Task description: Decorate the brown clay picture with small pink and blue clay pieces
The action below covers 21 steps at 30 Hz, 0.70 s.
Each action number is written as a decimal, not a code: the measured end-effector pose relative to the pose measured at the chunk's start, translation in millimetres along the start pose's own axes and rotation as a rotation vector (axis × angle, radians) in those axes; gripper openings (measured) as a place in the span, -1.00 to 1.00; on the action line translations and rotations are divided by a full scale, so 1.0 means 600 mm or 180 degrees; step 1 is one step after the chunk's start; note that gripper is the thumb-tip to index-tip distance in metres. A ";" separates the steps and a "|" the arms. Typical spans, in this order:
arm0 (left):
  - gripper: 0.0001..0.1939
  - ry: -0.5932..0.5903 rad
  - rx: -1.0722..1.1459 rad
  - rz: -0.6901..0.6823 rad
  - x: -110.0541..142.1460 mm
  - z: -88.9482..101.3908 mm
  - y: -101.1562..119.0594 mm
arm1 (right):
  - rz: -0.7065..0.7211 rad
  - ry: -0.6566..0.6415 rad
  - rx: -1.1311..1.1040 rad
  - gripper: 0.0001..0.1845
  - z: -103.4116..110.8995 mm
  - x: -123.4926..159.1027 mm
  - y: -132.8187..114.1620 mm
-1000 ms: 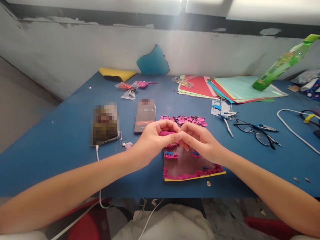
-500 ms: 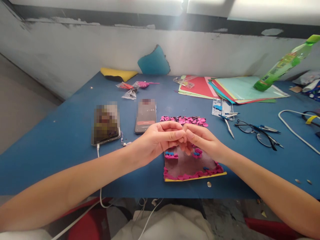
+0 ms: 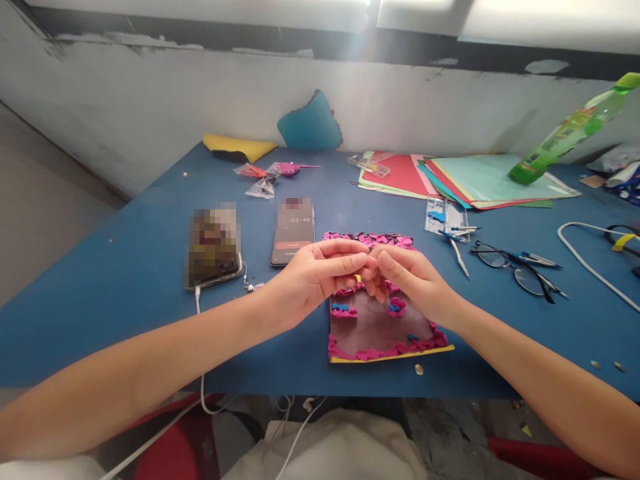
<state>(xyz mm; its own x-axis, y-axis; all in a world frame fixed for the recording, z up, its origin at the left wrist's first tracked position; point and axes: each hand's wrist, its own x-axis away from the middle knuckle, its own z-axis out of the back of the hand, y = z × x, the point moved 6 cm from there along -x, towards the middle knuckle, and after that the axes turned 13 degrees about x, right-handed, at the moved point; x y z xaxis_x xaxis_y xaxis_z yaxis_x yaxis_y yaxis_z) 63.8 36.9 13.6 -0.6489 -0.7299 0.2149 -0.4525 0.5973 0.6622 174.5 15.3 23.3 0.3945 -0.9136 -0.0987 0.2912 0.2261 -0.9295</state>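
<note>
My left hand (image 3: pixel 325 270) and my right hand (image 3: pixel 405 273) meet at the fingertips above a decorated board (image 3: pixel 373 333). Both are closed in a pinch, thumbs against curled fingers; whatever lies between them is hidden or too small to make out. The board is brownish, with a yellow front edge and a border of magenta clay-like bits. Pink petal-like pieces (image 3: pixel 395 240) crowd its far end, partly behind my hands. Small pink-and-blue clusters (image 3: pixel 397 307) sit on its middle.
Left of the board lie a phone showing a timer (image 3: pixel 293 233) and a charging phone (image 3: pixel 213 250). To the right are eyeglasses (image 3: pixel 520 270), a compass (image 3: pixel 457 253) and a clear case (image 3: pixel 440 217). Coloured paper (image 3: pixel 475 177) and a tilted green bottle (image 3: pixel 565 137) stand behind.
My fingers have shifted slightly against each other, and the right fingers have turned a little, showing more of the board beneath. The phone timer has advanced. Other things stay in place.
</note>
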 end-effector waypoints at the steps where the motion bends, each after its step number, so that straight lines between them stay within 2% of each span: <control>1: -0.88 0.0009 -0.0070 -0.0044 -0.001 0.000 0.001 | -0.0016 0.0038 0.0055 -0.55 0.001 0.000 0.000; 5: -0.87 -0.0009 -0.0290 -0.0193 -0.002 0.002 0.006 | 0.0046 0.0241 0.0616 -0.55 0.006 0.001 -0.005; 8: -0.86 0.0020 -0.0361 -0.0258 -0.004 0.006 0.009 | 0.0316 0.0731 0.1560 -0.56 0.019 0.004 -0.016; 10: -0.83 0.0058 -0.0385 -0.0283 -0.005 0.008 0.011 | 0.0500 0.1096 0.2040 -0.63 0.028 0.007 -0.023; 15: -0.82 0.0080 -0.0423 -0.0217 -0.006 0.008 0.013 | 0.0941 0.1511 0.2547 -0.87 0.034 0.012 -0.035; 21: -0.81 -0.0188 -0.0590 -0.0076 -0.005 0.000 0.009 | 0.1234 0.1719 0.2920 -0.79 0.039 0.018 -0.044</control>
<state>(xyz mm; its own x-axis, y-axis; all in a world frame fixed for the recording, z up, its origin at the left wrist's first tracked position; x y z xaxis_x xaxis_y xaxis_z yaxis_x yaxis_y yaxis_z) 63.7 42.2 16.5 -0.6765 -0.7191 0.1586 -0.3515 0.5046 0.7886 191.6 7.4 55.3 0.2341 -0.7041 -0.6704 0.8481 0.4851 -0.2133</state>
